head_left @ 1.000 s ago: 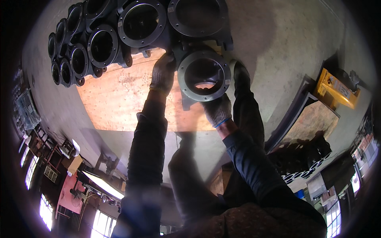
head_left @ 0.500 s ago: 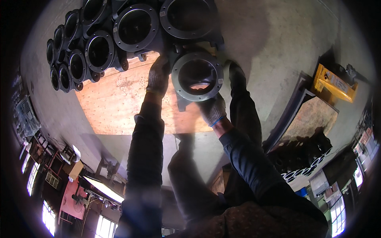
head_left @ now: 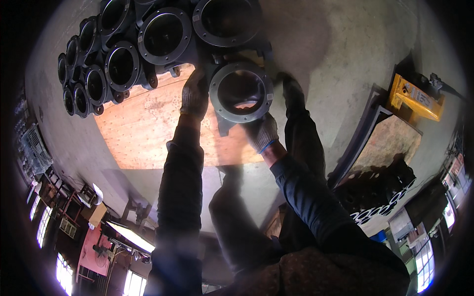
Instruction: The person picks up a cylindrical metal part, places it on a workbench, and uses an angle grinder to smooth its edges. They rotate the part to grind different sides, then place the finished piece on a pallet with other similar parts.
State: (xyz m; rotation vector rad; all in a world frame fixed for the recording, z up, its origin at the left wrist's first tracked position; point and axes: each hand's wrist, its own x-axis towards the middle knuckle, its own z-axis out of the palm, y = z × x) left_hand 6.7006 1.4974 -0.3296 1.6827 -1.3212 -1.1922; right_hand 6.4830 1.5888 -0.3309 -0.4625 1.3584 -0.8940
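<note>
Nearest are the person's two dark sleeves, rising from the lower edge toward a single grey flanged valve body (head_left: 241, 91) held between two gloved hands. The left hand (head_left: 194, 94) grips the casting's left rim with fingers curled closed on it; the right hand (head_left: 262, 132) cups the near right rim from below, fingers wrapped on the flange. The valve body sits over the far edge of a plywood pallet board (head_left: 143, 130), just in front of the stacked castings, its round bore facing up toward the camera so its bore axis runs roughly vertical, while a short neck lug juts toward the near left. A dark shoe (head_left: 291, 91) shows just right of it. Beyond, about ten similar ring-shaped valve bodies (head_left: 123, 54) lie packed in two rows along the far left of the board, bores up, with the largest-looking one (head_left: 228, 20) at the far centre, touching or just beside the held piece. The board lies on a bare concrete floor (head_left: 345, 59). To the right stand a yellow machine part (head_left: 414, 97), a second wooden board framed in dark metal (head_left: 387, 143), and a heap of dark parts (head_left: 380, 185) nearer. Workshop windows and benches curve along the near left rim.
</note>
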